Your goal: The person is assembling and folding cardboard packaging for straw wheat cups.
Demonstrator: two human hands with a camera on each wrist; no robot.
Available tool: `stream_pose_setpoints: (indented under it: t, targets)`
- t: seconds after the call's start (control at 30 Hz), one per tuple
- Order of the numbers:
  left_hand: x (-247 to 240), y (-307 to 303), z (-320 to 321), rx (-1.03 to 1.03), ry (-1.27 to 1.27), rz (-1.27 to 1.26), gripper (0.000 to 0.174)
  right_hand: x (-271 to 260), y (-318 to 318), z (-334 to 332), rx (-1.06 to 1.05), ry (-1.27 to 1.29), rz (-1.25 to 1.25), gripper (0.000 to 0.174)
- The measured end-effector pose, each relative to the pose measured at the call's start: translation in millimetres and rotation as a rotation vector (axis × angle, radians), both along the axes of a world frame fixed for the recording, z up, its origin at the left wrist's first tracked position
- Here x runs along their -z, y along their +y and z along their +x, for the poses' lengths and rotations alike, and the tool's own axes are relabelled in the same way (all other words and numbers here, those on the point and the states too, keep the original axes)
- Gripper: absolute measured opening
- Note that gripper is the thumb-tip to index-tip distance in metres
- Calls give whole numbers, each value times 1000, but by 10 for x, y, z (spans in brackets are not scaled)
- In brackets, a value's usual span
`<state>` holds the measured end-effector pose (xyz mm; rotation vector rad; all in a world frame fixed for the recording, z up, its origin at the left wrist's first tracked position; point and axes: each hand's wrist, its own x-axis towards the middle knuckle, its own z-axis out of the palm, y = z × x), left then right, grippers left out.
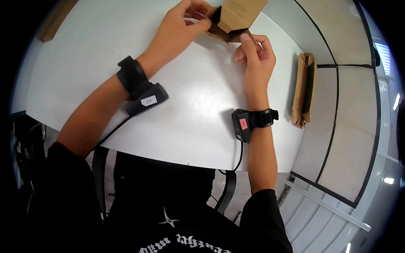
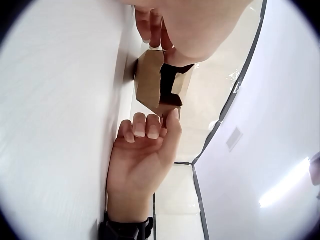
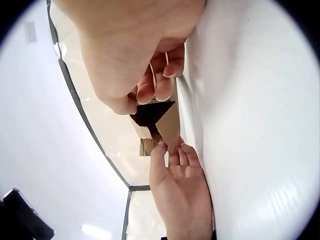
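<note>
A brown cardboard box (image 1: 240,14) is at the top of the head view, right of centre, between the two hands and partly cut off by the frame's upper edge. Its open end points down the frame, towards the person, and slightly left; the dark inside shows there, with a flap jutting from the printed upper panel. From this mouth the box runs up the frame and leans to the right; its far end is outside the frame, so which side is longest cannot be told.

The left hand (image 1: 183,23) grips the left edge of the mouth between thumb and bent fingers. The right hand (image 1: 258,59) pinches the right side of the mouth between thumb and forefinger; its other fingers are curled in loosely beneath.

On the right of the frame, a folded cardboard piece (image 1: 303,90) lies on the white table (image 1: 190,114), its long axis running nearly up and down the frame. Another cardboard piece (image 1: 58,19) lies at the upper left, its long axis slanting from lower left to upper right. Each wrist wears a strapped black camera.
</note>
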<state>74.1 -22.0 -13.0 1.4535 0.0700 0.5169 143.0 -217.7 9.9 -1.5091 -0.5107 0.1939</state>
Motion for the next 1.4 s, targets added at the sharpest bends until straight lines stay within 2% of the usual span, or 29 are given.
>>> stream_pose_setpoints:
  t: [1.13,1.23,1.4]
  targets:
    - [18,15,27,-44,7,76,22,5,-13,-7,9,35,-1,15]
    - [92,25,27,-72,-68,208,31,26,-17,-1,9,49,3,15]
    - [130,33,34,-64,-52,165,29,8,-9,-10,6,22,-48,15]
